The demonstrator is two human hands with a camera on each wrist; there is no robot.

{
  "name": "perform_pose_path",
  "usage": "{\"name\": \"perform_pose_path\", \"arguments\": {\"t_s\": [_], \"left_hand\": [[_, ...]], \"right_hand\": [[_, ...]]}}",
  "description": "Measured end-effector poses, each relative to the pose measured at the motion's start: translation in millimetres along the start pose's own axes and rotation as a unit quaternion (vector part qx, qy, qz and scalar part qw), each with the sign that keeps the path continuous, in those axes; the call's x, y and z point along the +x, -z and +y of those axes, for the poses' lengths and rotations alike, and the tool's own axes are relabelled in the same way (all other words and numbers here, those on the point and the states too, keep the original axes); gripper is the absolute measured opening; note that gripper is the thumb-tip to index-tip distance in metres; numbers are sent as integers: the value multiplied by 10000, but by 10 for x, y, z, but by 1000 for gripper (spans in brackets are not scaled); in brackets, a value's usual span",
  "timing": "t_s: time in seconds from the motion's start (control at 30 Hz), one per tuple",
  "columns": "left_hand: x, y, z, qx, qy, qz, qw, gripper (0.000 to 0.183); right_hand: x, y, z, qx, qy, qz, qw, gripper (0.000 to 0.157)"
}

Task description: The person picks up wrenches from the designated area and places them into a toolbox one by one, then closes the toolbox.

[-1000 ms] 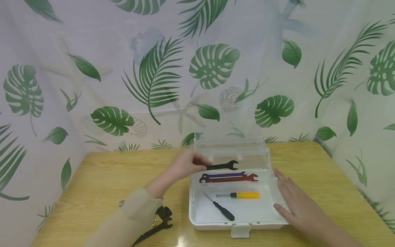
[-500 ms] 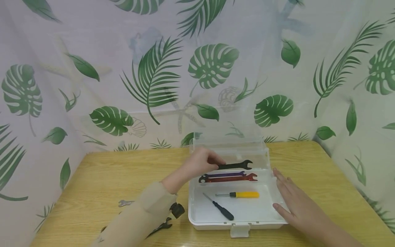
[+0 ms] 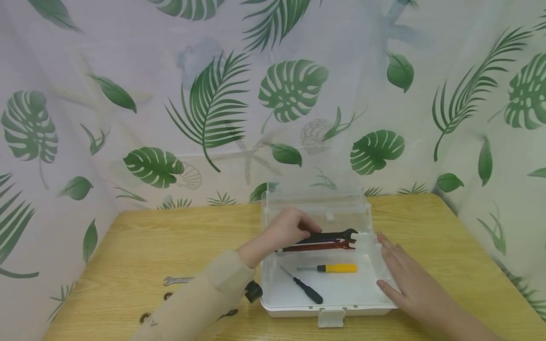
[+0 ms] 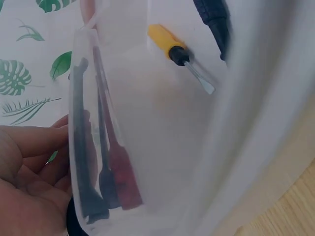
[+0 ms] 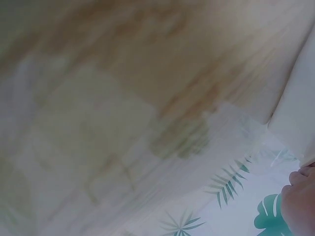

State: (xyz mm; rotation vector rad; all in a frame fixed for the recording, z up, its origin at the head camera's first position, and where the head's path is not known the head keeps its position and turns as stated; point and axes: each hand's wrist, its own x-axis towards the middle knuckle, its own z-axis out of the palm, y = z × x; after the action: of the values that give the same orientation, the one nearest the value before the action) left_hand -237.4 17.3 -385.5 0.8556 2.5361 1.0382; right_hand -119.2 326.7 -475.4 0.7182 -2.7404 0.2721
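My left hand [image 3: 290, 229] pinches a black open-end wrench [image 3: 339, 235] over the rear compartment of a white plastic toolbox [image 3: 362, 309]. Just in front of it lies a red wrench [image 3: 317, 246], and a purple wrench [image 3: 328, 241] is partly covered by the black one. In the left wrist view, the left hand [image 4: 34, 172] appears beyond the translucent wall, with the black wrench [image 4: 81, 147] and red wrench [image 4: 120, 167] along it. My right hand [image 3: 411, 279] rests against the box's right side, its fingers extended; the right wrist view catches only part of that hand [image 5: 300, 201].
In the front compartment lie a yellow-handled screwdriver [image 3: 341, 268] and a black screwdriver [image 3: 309, 290]. The clear lid [image 3: 317, 201] stands raised. Left on the table are a silver wrench [image 3: 177, 280], ring-shaped parts [image 3: 145, 318] and a dark tool [image 3: 229, 313] mostly behind the sleeve. Leaf-patterned cloth surrounds the table.
My left hand has moved right and lowered, bringing the black wrench from behind the other wrenches down over the rear compartment. The right hand has stayed against the box.
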Motion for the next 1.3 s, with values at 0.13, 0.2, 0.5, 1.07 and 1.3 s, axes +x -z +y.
{"name": "perform_pose_path", "arguments": {"t_s": [0.13, 0.2, 0.5, 1.07, 1.3], "left_hand": [[24, -26, -18, 28, 71, 51, 10000, 26], [32, -33, -28, 32, 105, 90, 9999, 27], [34, -30, -68, 35, 1, 253, 9997, 29], [-88, 91, -202, -64, -197, 428, 9989, 17], [-188, 124, -289, -284, -274, 663, 9970, 17]], "right_hand": [[9, 14, 1, 17, -79, -63, 9999, 80], [13, 23, -1, 9, -188, -210, 9996, 80], [30, 44, -6, -25, -276, -347, 9990, 81], [12, 36, -13, 75, -385, -475, 9981, 79], [14, 45, -22, 142, -462, -588, 9971, 81]]}}
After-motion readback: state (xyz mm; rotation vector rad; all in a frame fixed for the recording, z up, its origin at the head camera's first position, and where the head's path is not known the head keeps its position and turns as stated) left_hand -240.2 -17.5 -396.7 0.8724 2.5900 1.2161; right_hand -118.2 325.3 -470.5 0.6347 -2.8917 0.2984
